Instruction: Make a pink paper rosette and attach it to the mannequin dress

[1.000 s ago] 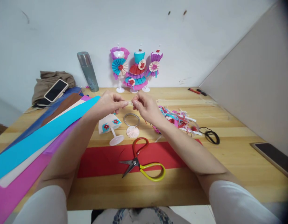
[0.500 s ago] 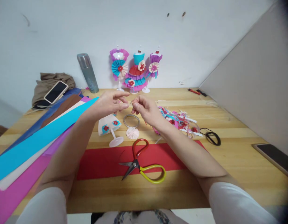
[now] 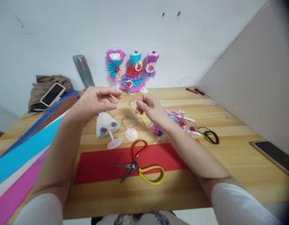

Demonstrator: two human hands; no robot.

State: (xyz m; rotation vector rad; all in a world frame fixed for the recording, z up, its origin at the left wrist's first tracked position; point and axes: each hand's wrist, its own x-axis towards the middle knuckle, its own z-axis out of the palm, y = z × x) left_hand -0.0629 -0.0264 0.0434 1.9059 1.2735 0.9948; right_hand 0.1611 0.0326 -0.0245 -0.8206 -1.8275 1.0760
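Observation:
My left hand (image 3: 97, 99) hovers above the white paper dress on a stand (image 3: 106, 124), its fingers spread and nothing visible between them. The dress lies tilted, with red flowers on blue patches. To the right, my right hand (image 3: 149, 107) is closed in a pinch; whatever its fingertips hold is too small to make out. Below and between the hands lie a grey ring (image 3: 129, 117) and a pleated pale pink paper rosette (image 3: 131, 134). Scissors with red and yellow handles (image 3: 134, 165) rest, blades apart, on a red paper strip (image 3: 97, 167).
Three small dress forms in colourful paper (image 3: 136, 70) stand by the wall, beside a leaning flask (image 3: 84, 72). Paper scraps (image 3: 181, 122) heap up at right, near a black cord (image 3: 211, 137). Coloured sheets (image 3: 29, 137) cover the left side. A phone (image 3: 273, 156) lies far right.
My hands have moved apart, the left one going left and the right one slightly right. The whole view has shifted a little. Fingers of the right hand stay pinched.

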